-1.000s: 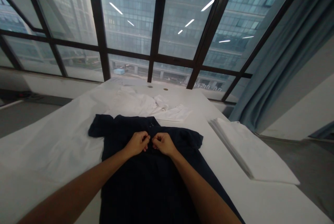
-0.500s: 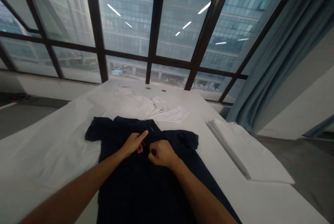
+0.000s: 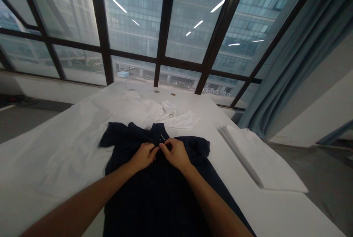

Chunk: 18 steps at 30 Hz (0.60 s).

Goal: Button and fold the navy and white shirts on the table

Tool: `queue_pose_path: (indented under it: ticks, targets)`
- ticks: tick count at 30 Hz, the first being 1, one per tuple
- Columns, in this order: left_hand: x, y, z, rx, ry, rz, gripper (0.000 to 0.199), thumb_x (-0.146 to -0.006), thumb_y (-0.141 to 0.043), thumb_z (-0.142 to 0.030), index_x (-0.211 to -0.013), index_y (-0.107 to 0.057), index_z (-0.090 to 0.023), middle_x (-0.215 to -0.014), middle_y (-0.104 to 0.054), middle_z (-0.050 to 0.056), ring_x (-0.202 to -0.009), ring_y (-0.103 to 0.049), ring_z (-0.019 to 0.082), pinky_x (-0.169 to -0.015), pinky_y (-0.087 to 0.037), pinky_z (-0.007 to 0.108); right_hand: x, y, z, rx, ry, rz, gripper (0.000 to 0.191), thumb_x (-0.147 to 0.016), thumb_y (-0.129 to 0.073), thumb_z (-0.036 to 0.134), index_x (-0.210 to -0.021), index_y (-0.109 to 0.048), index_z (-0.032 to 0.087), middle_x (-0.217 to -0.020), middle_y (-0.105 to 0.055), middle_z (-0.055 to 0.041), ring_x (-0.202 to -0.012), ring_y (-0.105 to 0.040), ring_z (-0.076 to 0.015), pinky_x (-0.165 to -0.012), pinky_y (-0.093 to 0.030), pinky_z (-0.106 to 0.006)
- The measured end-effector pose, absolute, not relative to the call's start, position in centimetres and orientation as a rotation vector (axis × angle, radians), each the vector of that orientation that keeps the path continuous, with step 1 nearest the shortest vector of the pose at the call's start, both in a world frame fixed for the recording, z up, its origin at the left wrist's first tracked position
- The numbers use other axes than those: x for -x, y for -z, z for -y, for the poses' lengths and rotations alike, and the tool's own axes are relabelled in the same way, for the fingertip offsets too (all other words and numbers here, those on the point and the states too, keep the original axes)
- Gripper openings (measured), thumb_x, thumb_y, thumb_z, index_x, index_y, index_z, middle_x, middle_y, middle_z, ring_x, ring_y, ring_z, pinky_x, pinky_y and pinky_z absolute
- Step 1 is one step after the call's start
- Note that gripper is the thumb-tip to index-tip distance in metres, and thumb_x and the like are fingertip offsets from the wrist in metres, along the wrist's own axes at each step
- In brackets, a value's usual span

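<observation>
A dark navy short-sleeved shirt [image 3: 154, 193] lies spread on the white table [image 3: 220, 156], its collar pointing toward the window. Both hands meet just below the collar. My left hand [image 3: 145, 155] is closed, thumb and fingers pinching the shirt's fabric near the neck opening. Beside it, my right hand [image 3: 175, 152] also pinches the cloth at the front, its fingertips almost touching those of the left. A small pale mark shows inside the collar, right above the fingertips. The exact bit of fabric between the fingers is too small to make out.
Crumpled white cloth [image 3: 143, 110] lies behind the shirt and spreads along the left side. A folded white stack [image 3: 264, 159] rests on the table at the right. Beyond are large windows and a blue-grey curtain [image 3: 289, 56].
Both hands have come together and moved up toward the collar. The collar now stands up more, and the left sleeve has shifted a little to the right. My left hand's fingers have closed.
</observation>
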<state>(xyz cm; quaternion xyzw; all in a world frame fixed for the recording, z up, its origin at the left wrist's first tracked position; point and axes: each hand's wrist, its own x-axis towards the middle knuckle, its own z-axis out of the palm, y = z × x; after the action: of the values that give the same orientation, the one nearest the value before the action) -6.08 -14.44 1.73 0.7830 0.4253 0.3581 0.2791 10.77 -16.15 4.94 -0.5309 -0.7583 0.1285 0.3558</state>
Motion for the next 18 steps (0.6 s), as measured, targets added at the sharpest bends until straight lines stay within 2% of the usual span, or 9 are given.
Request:
queue_pose_path:
  ticks: [4,9,13,15,18]
  targets:
    - [6.1,-1.6,14.5,-2.148,-0.938,-1.142,0.043,-0.091,-0.043,-0.037,-0.054,-0.054,-0.018,-0.049,-0.056,0.0,-0.05,-0.055,0.012,-0.053,-0.042,0.022,-11.1,-5.3,16.2,1.401,-0.386,2.001,0.018,-0.086,-0.057,0.031,-0.079,-0.064,0.017,-0.074,-0.067,-0.004,-0.067,-0.06,-0.0147,-0.061,-0.041,-0.024]
    - [5.9,-1.5,14.5,-2.136,-0.978,-1.161,0.036,-0.088,-0.046,-0.032,-0.055,-0.051,-0.018,-0.049,-0.055,-0.001,-0.047,-0.053,0.011,-0.052,-0.039,0.022,-10.3,-5.7,16.7,1.603,-0.068,2.181,0.015,-0.087,-0.05,0.02,-0.084,-0.064,0.016,-0.087,-0.067,-0.0083,-0.073,-0.061,-0.0169,-0.064,-0.04,-0.026]
    - [5.8,-1.7,14.3,-2.169,-1.07,-1.314,0.034,-0.083,-0.051,-0.029,-0.052,-0.043,-0.019,-0.049,-0.051,-0.002,-0.048,-0.048,0.011,-0.051,-0.034,0.023,-10.4,-5.7,16.5,1.621,0.078,2.203,0.016,-0.088,-0.046,0.02,-0.082,-0.061,0.017,-0.087,-0.064,-0.0083,-0.074,-0.058,-0.0171,-0.061,-0.037,-0.025]
    - [5.7,-1.8,14.2,-2.173,-1.117,-1.394,0.032,-0.08,-0.053,-0.027,-0.051,-0.042,-0.019,-0.05,-0.049,-0.002,-0.05,-0.046,0.011,-0.052,-0.033,0.024,-10.7,-5.3,16.1,1.512,-0.018,2.156,0.015,-0.086,-0.046,0.02,-0.078,-0.058,0.017,-0.081,-0.062,-0.0059,-0.074,-0.056,-0.0162,-0.062,-0.037,-0.025]
    - [5.7,-1.8,14.1,-2.132,-1.158,-1.417,0.031,-0.079,-0.053,-0.028,-0.052,-0.041,-0.019,-0.052,-0.049,-0.002,-0.051,-0.046,0.011,-0.052,-0.033,0.024,-11.3,-4.4,15.4,1.281,-0.405,2.037,0.019,-0.087,-0.041,0.022,-0.072,-0.052,0.018,-0.069,-0.055,-0.0003,-0.064,-0.05,-0.0128,-0.06,-0.037,-0.023]
